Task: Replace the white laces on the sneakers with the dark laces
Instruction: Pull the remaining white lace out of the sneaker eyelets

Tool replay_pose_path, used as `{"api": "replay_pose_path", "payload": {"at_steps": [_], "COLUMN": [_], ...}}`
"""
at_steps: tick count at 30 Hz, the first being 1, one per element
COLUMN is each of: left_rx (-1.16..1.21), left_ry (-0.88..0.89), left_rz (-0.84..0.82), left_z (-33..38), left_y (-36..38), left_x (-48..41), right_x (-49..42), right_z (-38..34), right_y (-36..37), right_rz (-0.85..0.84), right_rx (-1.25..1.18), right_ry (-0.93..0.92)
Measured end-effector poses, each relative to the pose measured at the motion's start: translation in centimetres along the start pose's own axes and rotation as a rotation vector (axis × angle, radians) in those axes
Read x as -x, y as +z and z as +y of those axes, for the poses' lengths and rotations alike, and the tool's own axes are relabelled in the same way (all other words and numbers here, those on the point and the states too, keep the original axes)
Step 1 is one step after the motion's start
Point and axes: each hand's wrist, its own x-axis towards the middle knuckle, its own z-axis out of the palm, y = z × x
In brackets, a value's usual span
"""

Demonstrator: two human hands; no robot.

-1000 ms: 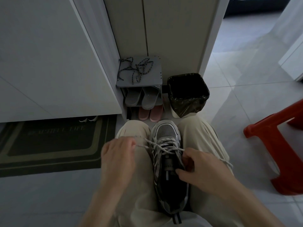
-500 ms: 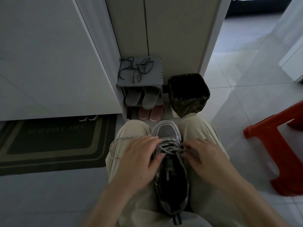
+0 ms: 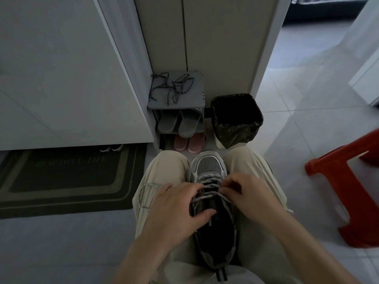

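Both busy: left hand (image 3: 176, 210) grips sneaker (image 3: 209, 165), right hand (image 3: 248, 193) pinches white lace (image 3: 207, 177); doormat (image 3: 61, 181) reads "LIFE".

Ahead of me, white cabinet (image 3: 61, 78), pale tiled floor (image 3: 307, 119), dark doormat (image 3: 61, 181) left, red stool (image 3: 348, 191) right, dim light.

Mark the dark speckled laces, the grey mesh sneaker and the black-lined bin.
dark speckled laces (image 3: 178, 85), head view, middle of the tangle
grey mesh sneaker (image 3: 208, 166), head view, toe mesh
black-lined bin (image 3: 235, 133), head view, front wall
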Motion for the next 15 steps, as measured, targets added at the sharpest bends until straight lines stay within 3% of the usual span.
{"api": "replay_pose_path", "payload": {"at_steps": [15], "left_rx": [0.019], "left_ry": [-0.029], "left_rz": [-0.031], "left_z": [-0.2], "left_y": [0.2], "left_x": [-0.2], "right_x": [-2.9], "right_z": [-2.2], "right_y": [-0.7], "right_rz": [-0.062], "right_rx": [0.349], "right_ry": [-0.304]}}
